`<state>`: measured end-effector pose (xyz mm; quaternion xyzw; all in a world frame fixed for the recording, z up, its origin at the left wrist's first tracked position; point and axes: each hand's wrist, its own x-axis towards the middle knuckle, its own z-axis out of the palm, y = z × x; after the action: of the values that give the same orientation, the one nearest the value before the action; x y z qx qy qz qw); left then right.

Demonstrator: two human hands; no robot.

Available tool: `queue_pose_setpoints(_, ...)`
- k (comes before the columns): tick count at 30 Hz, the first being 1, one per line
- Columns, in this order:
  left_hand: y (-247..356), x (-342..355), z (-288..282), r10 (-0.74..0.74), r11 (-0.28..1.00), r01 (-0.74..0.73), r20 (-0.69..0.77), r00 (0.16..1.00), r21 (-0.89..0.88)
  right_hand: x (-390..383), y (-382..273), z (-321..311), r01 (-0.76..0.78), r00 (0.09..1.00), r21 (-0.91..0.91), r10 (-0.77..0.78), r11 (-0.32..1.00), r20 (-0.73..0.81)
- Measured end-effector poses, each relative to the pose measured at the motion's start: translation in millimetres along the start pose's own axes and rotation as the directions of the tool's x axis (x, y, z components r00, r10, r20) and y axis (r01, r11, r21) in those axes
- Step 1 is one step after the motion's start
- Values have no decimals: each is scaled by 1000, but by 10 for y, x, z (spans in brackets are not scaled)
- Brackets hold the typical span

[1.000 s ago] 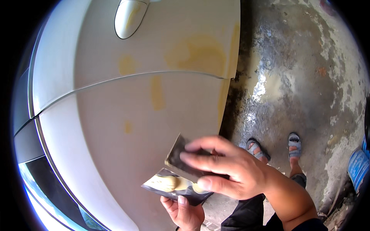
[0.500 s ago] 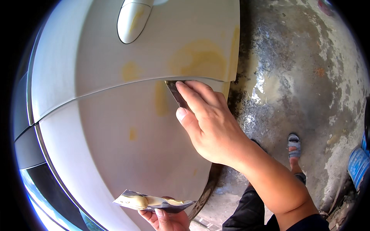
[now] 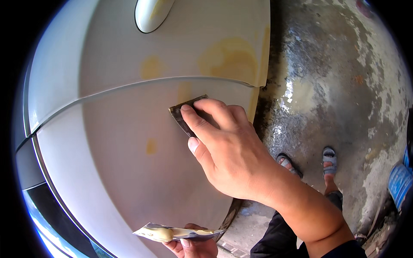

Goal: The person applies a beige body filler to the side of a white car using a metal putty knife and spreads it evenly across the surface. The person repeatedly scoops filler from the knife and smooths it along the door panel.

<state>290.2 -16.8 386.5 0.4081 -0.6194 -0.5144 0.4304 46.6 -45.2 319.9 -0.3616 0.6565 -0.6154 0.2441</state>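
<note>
In my right hand [image 3: 228,150] is a thin dark putty spreader [image 3: 186,115], pinched between thumb and fingers. Its edge lies at the pale car panel [image 3: 129,172], a little below the curved door seam. Lower down, my left hand [image 3: 193,247] grips a flat metal plate [image 3: 200,234] from beneath. On that plate sits a cream-coloured lump of putty [image 3: 160,234], with more smeared along its length. Yellowish filler patches mark the panel: a broad one [image 3: 230,60] above the seam, a round one [image 3: 152,66] to its left, and a small one [image 3: 151,146] below.
A door handle [image 3: 152,15] protrudes at the top. To the right lies a stained concrete floor [image 3: 318,103], where my sandalled feet [image 3: 329,161] stand. A blue bucket-like container [image 3: 401,180] is at the far right edge. Dark car glass [image 3: 56,210] runs along the lower left.
My right hand has pulled the spreader down and slightly left, away from the seam, and turned it flatter. My left hand with the plate has shifted slightly right and down.
</note>
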Motion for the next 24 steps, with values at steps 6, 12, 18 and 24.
queue_pose_setpoints(6, -25, 55, 211, -6, 1000, 5, -109, 994, -12, -221, 100, 172, 29, 999, -63, -26, 998, 45)
queue_pose_setpoints(12, 80, 133, 428, -41, 999, 41, -63, 997, 1, -498, 205, 166, 82, 988, -17, -79, 996, 130)
queue_pose_setpoints(18, -29, 150, 575, -143, 989, 143, 2, 990, -19, -966, 406, -396, -28, 898, 838, -356, 545, 261)
queue_pose_setpoints(24, -6, 147, 604, -1, 1000, 2, -44, 999, 24, -1227, 637, -414, 79, 957, 286, -153, 955, 246)
